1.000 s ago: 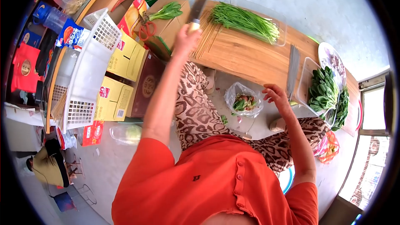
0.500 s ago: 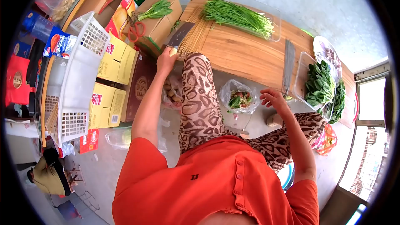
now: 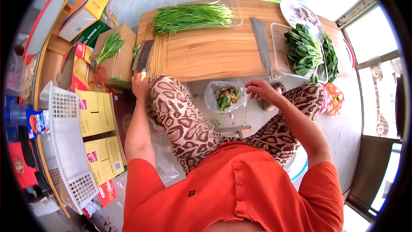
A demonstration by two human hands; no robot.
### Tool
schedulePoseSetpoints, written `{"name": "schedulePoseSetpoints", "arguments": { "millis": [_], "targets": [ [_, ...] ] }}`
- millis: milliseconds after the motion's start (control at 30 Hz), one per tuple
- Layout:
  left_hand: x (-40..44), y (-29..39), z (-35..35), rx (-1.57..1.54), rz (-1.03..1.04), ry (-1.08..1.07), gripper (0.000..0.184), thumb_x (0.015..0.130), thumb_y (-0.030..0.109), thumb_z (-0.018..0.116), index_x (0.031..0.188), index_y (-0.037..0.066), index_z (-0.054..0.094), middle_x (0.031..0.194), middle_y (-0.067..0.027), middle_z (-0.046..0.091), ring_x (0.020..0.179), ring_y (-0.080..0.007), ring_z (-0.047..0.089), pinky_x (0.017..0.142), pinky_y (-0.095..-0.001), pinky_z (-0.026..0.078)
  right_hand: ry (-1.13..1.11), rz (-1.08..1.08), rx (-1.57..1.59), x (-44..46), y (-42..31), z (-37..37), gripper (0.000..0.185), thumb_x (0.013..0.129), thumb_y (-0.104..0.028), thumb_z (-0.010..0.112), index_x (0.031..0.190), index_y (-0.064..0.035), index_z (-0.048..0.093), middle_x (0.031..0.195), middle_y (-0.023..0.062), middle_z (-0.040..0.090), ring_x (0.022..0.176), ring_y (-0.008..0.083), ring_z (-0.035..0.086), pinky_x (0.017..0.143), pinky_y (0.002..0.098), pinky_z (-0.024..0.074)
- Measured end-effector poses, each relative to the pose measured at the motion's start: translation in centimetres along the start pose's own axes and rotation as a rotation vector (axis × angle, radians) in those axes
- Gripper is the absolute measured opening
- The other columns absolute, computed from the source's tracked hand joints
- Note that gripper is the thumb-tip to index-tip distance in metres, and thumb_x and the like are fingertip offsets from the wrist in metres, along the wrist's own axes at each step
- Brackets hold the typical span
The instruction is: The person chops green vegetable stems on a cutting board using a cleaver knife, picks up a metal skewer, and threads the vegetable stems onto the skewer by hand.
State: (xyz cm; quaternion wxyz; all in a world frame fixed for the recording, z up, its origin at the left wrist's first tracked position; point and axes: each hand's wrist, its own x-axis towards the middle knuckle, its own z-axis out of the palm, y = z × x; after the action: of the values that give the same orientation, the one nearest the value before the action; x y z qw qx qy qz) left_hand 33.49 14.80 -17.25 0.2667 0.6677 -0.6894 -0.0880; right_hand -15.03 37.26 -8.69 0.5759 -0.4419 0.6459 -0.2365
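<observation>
Knife (image 3: 144,56) (just one) juts ahead of the left hand (image 3: 140,87), closed round its handle (image 3: 143,75); one plastic bag (image 3: 211,99) sits beside the half-spread right hand (image 3: 259,89).

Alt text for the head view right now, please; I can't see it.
The left hand grips a knife by its handle at the left end of a wooden table bearing long green stalks and leafy greens. The right hand, apparently empty, shows just right of a plastic bag.
</observation>
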Motion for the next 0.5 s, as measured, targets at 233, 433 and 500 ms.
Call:
{"name": "schedulePoseSetpoints", "arguments": {
  "millis": [233, 433, 500],
  "targets": [
    [0.9, -1.0, 0.2, 0.13, -0.042, -0.122, 0.04, 0.077, 0.03, 0.067, 0.111, 0.009, 0.059, 0.109, -0.0171, 0.058, 0.1, -0.0376, 0.057, 0.082, -0.0468, 0.047, -0.014, -0.014, -0.051, -0.5, -1.4, -2.1, 0.03, 0.09, -0.02, 0.055, 0.112, -0.0019, 0.062, 0.089, 0.004, 0.067, 0.073, 0.0123, 0.064, 0.062, 0.0262, 0.0476],
    [3.8, 2.2, -1.6, 0.199, -0.036, -0.085, 0.042, 0.079, 0.026, 0.067, 0.117, 0.011, 0.059, 0.104, -0.0178, 0.062, 0.097, -0.0358, 0.06, 0.081, -0.0456, 0.048, -0.016, -0.07, -0.101, -0.2, -0.5, -4.5, 0.031, 0.091, -0.02, 0.054, 0.114, -0.0002, 0.06, 0.09, 0.0048, 0.066, 0.072, 0.0132, 0.064, 0.064, 0.0274, 0.0488],
    [5.8, 3.7, -1.5, -0.106, 0.1, -0.167, 0.033, 0.083, 0.016, 0.066, 0.114, 0.006, 0.06, 0.098, -0.0159, 0.064, 0.092, -0.0303, 0.064, 0.079, -0.0392, 0.05, -0.021, -0.072, -0.13, 0.1, 0.3, -4.5, 0.03, 0.09, -0.019, 0.054, 0.113, 0.0, 0.06, 0.09, 0.005, 0.066, 0.07, 0.0133, 0.064, 0.063, 0.0278, 0.0489]
  ]
}}
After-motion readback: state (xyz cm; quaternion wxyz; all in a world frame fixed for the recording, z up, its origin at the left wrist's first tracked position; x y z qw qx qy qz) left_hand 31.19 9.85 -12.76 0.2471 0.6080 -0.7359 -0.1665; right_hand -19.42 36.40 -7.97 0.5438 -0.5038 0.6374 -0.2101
